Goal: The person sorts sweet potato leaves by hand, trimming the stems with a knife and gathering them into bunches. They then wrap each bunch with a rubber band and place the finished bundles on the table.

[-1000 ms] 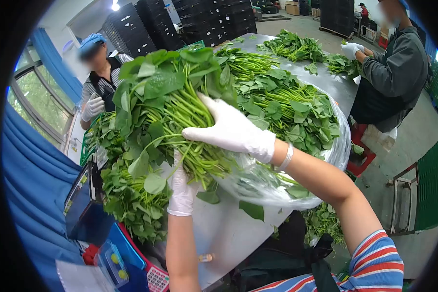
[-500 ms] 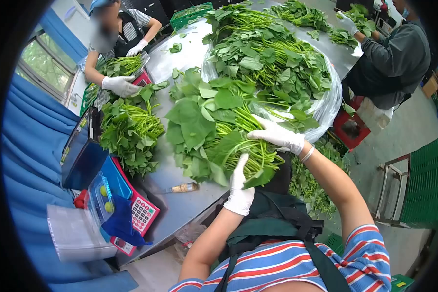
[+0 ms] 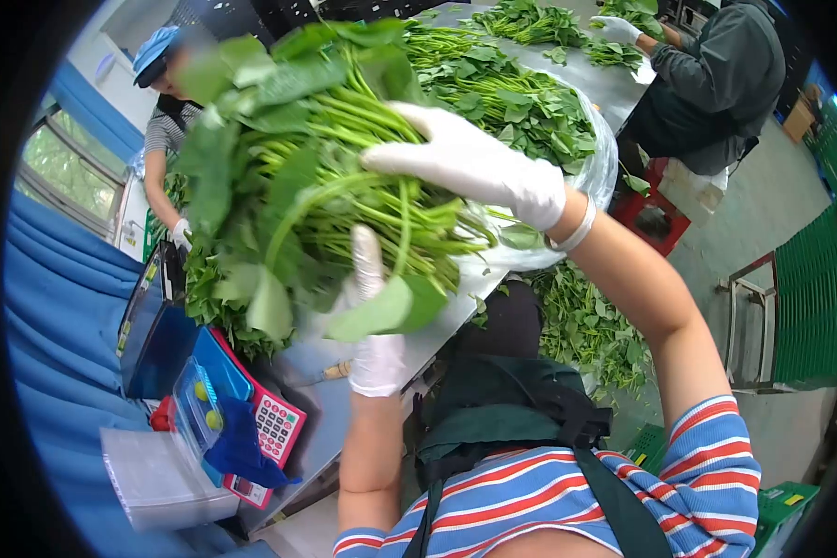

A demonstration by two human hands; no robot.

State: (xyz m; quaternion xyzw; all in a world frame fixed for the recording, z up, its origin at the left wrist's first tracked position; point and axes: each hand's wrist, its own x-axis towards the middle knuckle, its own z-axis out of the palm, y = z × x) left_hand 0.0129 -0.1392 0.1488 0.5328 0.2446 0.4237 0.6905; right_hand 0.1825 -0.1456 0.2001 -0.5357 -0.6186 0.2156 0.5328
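A big bunch of leafy greens (image 3: 335, 139) with long green stems is lifted above the metal table (image 3: 330, 409), its leaves to the left and its cut stems towards the right. My right hand (image 3: 479, 163), in a white glove, grips it from above, thumb and fingers across the stems. From below, my gloved left hand (image 3: 377, 339) supports the stems, partly hidden by a drooping leaf. Beneath the bunch, a knife's wooden handle (image 3: 337, 370) lies on the table. Behind it is a large pile of greens (image 3: 521, 107) on clear plastic.
A pink scale with keypad (image 3: 277, 423), blue cloth (image 3: 244, 451) and clear plastic tub (image 3: 158, 474) stand at the left. One person (image 3: 167, 130) is across the table; another (image 3: 716, 93) works at right. Green crates (image 3: 814, 298) and loose greens (image 3: 591, 325) are at the right.
Both my hands have raised the bunch off the table and moved it up and left, towards the camera. It now hides much of the person across the table and the smaller bunch at left.
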